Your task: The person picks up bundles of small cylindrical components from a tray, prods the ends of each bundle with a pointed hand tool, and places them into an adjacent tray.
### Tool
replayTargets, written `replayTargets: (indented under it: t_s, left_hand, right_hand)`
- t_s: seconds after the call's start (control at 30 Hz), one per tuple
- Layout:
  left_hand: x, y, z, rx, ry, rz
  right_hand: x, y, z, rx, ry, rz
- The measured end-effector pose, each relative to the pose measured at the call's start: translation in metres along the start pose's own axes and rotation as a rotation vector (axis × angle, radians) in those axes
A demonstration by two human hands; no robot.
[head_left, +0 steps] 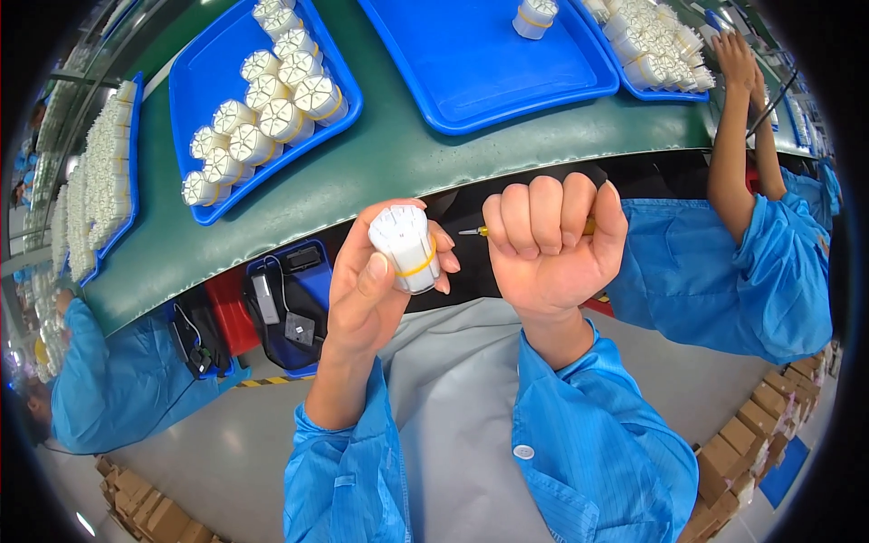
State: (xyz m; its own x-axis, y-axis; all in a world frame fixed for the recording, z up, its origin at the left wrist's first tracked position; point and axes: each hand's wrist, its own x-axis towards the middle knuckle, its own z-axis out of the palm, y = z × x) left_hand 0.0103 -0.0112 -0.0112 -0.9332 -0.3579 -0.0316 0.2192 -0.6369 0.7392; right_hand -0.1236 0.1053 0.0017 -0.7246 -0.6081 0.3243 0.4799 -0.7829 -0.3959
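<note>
My left hand (358, 290) is closed round a bundle of white pieces (403, 242), packed into a rough cylinder with a yellow rubber band about it. Its wider, segmented end tilts up towards me. Just to the right, my right hand (552, 240) makes a fist round a slim yellow-handled tool (482, 232). A thin metal tip sticks out on the fist's left side, pointing at the bundle without touching it. The tool's exact kind cannot be made out, as the fingers cover most of the handle. Both hands are held in front of the bench edge.
On the green bench (380, 172), a blue tray (213, 63) holds several similar bundles. Another blue tray (507, 77) carries one bundle (535, 18). More filled trays stand at both sides. Co-workers in blue sleeves (724, 281) sit right and left. Bins with devices (312, 271) hang below.
</note>
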Motion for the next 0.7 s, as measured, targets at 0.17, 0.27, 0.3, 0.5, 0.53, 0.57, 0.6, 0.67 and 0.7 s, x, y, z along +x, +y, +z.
replayTargets:
  t_s: [0.17, 0.27, 0.3, 0.5, 0.53, 0.57, 0.6, 0.67, 0.7]
  left_hand:
    - [0.000, 0.000, -0.002, 0.014, -0.061, 0.028]
    - [-0.001, 0.003, -0.001, 0.048, -0.068, 0.045]
    - [-0.002, 0.005, -0.001, 0.059, -0.064, 0.052]
    - [0.012, 0.062, -0.022, 0.240, 0.063, 0.267]
    - [0.018, 0.082, -0.024, 0.332, 0.123, 0.331]
    - [0.024, 0.104, -0.024, 0.428, 0.187, 0.402]
    - [0.031, 0.124, -0.028, 0.568, 0.238, 0.444]
    - [0.056, 0.150, -0.045, 0.926, 0.367, 0.499]
    - [0.067, 0.164, -0.052, 1.159, 0.465, 0.516]
  right_hand:
    - [0.000, -0.001, -0.003, -0.002, 0.015, 0.006]
    - [0.002, 0.002, 0.000, 0.010, 0.011, 0.010]
    - [0.002, 0.002, 0.001, 0.021, 0.003, 0.012]
    - [-0.002, 0.000, -0.007, -0.001, 0.057, 0.009]
    - [-0.003, 0.000, -0.008, 0.010, 0.045, 0.009]
    - [-0.003, 0.002, -0.008, 0.004, 0.063, 0.017]
    - [-0.004, 0.003, -0.006, -0.006, 0.080, 0.025]
    - [-0.006, 0.002, -0.008, -0.013, 0.086, 0.018]
    - [-0.007, 0.003, -0.006, -0.015, 0.101, 0.023]
